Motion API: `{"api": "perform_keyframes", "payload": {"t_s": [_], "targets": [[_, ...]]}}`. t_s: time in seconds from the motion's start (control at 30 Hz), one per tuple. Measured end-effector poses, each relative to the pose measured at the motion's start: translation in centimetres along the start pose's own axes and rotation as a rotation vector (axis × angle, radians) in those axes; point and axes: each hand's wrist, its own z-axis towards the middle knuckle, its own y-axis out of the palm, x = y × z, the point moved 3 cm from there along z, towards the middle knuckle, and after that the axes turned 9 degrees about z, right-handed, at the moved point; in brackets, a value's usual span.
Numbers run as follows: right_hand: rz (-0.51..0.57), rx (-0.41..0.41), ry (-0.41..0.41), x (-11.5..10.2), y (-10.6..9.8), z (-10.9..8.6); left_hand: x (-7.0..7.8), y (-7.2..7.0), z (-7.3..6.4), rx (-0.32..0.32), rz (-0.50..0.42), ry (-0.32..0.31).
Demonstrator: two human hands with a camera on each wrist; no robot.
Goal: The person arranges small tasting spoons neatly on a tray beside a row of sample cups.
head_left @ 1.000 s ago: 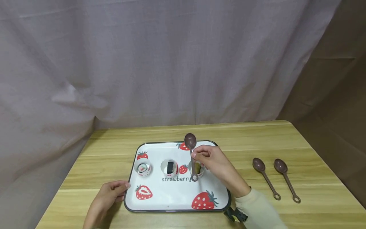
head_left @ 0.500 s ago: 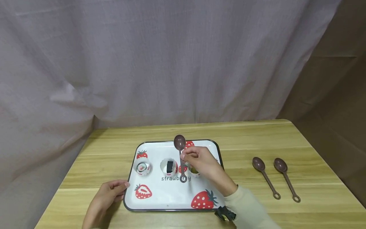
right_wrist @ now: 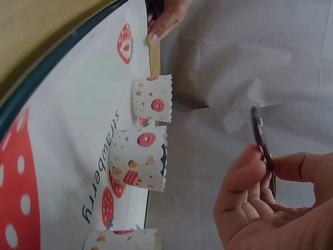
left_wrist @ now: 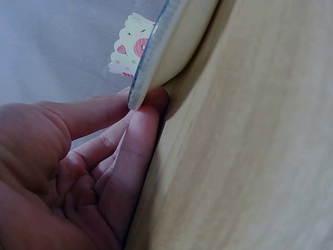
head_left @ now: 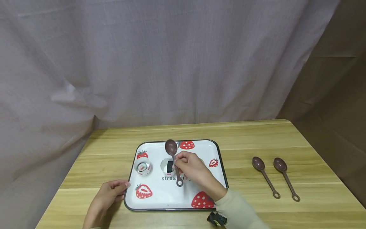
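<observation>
My right hand (head_left: 193,168) pinches a brown plastic spoon (head_left: 171,147) by its handle, bowl pointing away, above the middle paper cup (head_left: 163,166). Inside that cup sits a black-banded white sushi piece (head_left: 170,166). A strawberry-print tray (head_left: 168,200) carries the cups. At its left edge, my left hand (head_left: 108,194) grips the rim, thumb on top and fingers beneath, as the left wrist view shows. The left paper cup (head_left: 146,173) contains a round sushi roll (head_left: 142,167). A third paper cup (right_wrist: 122,240), mostly hidden by my right hand in the head view, shows in the right wrist view.
Two more brown spoons, one nearer (head_left: 258,163) and one farther right (head_left: 280,164), lie on the wooden table (head_left: 248,136) right of the tray. A grey curtain (head_left: 183,63) hangs behind the table's back edge.
My right hand has carried the spoon leftward, from over the right cup to over the middle one. The left hand stays at the tray's rim.
</observation>
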Motion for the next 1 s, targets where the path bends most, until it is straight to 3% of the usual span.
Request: {"api": "perform_keyframes", "payload": {"t_s": [0.3,0.5,0.8,1.0], "targets": [[0.098,-0.08,-0.02,0.3,1.1,0.2,0.1,0.0,0.1,-0.002,0.008,-0.006],[0.146,-0.093,-0.005,0.7,1.8,0.3,0.1,0.1,0.0,-0.004,0.005,-0.009],[0.324,-0.116,0.012,1.2,3.4,0.3,0.1,0.1,0.0,0.001,0.006,-0.005],[0.335,-0.117,0.003,1.8,4.5,0.4,0.0,-0.1,0.0,0.004,0.009,-0.009]]}}
